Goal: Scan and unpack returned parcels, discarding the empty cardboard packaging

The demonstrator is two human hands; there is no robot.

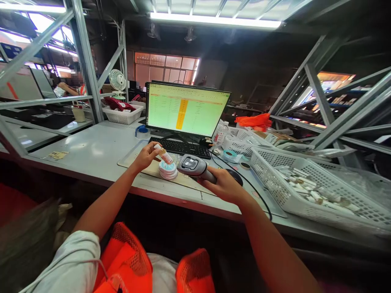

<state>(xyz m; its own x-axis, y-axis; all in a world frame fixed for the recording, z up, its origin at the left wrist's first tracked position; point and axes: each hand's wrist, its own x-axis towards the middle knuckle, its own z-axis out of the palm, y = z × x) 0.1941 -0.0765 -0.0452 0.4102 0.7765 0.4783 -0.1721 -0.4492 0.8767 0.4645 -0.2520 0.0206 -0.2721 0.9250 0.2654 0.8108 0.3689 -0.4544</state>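
Between the fingers of my left hand [146, 156] is a small white bottle [165, 155] with a printed label, tilted over the desk. My right hand [224, 185] is wrapped round the handle of a grey barcode scanner [192, 165], whose head points left toward the bottle. Just below the bottle, a short stack of round white labels or lids [168, 171] with a pale blue top sits on the desk mat [137, 165]. Behind both hands lie a black keyboard [183, 147] and a lit monitor [186, 108] showing a spreadsheet with an orange column.
A white perforated basket [275, 183] of small white items fills the desk's right side. Near it are a tape roll [230, 155], a clear bottle [220, 133] and the scanner cable [259, 195]. Another basket [124, 116] and a fan [117, 80] stand back left. A person [76, 87] works beyond the metal frame.
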